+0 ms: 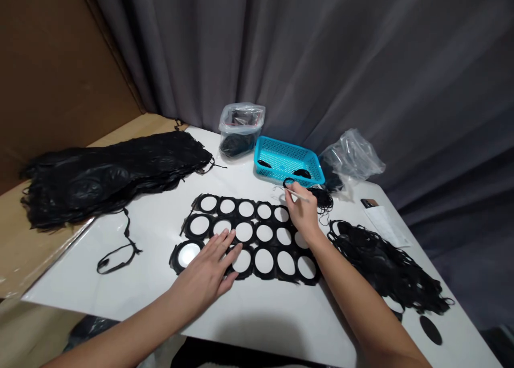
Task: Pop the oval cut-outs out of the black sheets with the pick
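A black sheet with rows of round holes (pixel 254 245) lies flat on the white table, the tabletop showing through the holes. My left hand (pixel 209 263) rests palm down on its left part, fingers stretched out and slightly spread, holding nothing. Over the sheet's far right corner, my right hand (pixel 302 210) pinches a thin pale stick-like tool (pixel 297 195); its exact kind is too small to tell. A thin black ring (pixel 288 182) shows at the fingertips, and I cannot make out whether they grip it. Beyond that hand lies a bundle of black strands (pixel 323 198).
A blue basket (pixel 289 148) with a few black pieces stands behind. Clear plastic bags (pixel 242 119) flank it. Stacked black sheets (pixel 112 170) lie left; a tangled black heap (pixel 393 263) lies right. A black disc (pixel 430 330) is near the right edge, and paper (pixel 386 224) lies farther back.
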The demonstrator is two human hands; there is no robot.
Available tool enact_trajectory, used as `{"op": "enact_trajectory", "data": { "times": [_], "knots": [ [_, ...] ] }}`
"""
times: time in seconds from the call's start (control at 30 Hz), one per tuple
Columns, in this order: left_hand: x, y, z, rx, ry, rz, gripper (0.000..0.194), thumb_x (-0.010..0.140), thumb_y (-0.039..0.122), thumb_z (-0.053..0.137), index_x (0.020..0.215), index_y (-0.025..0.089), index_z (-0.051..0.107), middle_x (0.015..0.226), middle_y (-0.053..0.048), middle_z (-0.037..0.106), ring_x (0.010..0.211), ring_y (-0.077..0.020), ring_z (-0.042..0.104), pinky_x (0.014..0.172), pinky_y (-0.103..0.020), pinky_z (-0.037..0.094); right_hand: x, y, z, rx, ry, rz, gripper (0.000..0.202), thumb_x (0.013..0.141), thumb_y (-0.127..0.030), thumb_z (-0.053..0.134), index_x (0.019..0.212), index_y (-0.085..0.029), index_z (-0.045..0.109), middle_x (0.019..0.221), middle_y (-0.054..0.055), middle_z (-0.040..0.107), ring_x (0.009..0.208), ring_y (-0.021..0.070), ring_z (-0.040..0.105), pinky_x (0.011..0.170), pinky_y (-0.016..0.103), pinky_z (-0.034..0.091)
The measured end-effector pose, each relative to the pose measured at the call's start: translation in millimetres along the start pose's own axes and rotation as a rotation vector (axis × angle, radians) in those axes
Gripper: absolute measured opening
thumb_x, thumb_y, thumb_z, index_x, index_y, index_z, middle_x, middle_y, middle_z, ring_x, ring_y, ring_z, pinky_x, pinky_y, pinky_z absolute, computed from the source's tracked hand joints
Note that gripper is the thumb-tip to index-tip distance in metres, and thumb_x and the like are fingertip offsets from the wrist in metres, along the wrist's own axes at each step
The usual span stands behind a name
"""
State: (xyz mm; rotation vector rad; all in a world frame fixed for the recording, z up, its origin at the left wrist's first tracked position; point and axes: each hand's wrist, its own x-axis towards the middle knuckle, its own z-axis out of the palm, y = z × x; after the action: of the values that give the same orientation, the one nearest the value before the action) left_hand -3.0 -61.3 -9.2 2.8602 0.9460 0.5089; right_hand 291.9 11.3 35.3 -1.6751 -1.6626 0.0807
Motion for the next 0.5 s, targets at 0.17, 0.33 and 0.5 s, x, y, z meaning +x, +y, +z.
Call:
{"op": "enact_trajectory", "data": {
  "times": [0.17,0.33,0.5],
  "knots": [
    [-5,6,-15.0,-0.049,0.033,-0.002,0.045,0.100,0.028,0.053,0.144,0.020,0.048,0.157,-0.015,0.041,0.144,-0.0313,0.041,0.113,-0.052,0.043,-29,-26,-13,0.401,-0.284,0.264,0.022,0.087,-0.034,0.062,0.072,-0.022,0.051,0.068,-0.001,0.060,0.064,0.0176,0.054,0.062,0.028,0.039],
    [-24,25,-23.1,-0.049,0.049,0.054,0.033,0.100,0.026,0.051,0.131,0.018,0.059,0.132,-0.015,0.062,0.123,-0.0307,0.059,0.105,-0.050,0.050,-92,-70,-9,0.530,-0.596,0.199,0.009,0.088,-0.024,0.061,0.079,-0.021,0.061,0.089,0.003,0.068,0.084,0.0192,0.062,0.077,0.031,0.047],
    [-37,37,-14.5,0.005,0.040,0.059,0.039,0.101,0.031,0.052,0.135,0.014,0.056,0.137,-0.019,0.059,0.128,-0.0350,0.055,0.103,-0.050,0.051,-125,-79,-6,0.523,-0.596,0.172,0.011,0.089,-0.018,0.061,0.079,-0.022,0.063,0.093,0.003,0.067,0.093,0.0194,0.063,0.086,0.034,0.048]
  ]
}}
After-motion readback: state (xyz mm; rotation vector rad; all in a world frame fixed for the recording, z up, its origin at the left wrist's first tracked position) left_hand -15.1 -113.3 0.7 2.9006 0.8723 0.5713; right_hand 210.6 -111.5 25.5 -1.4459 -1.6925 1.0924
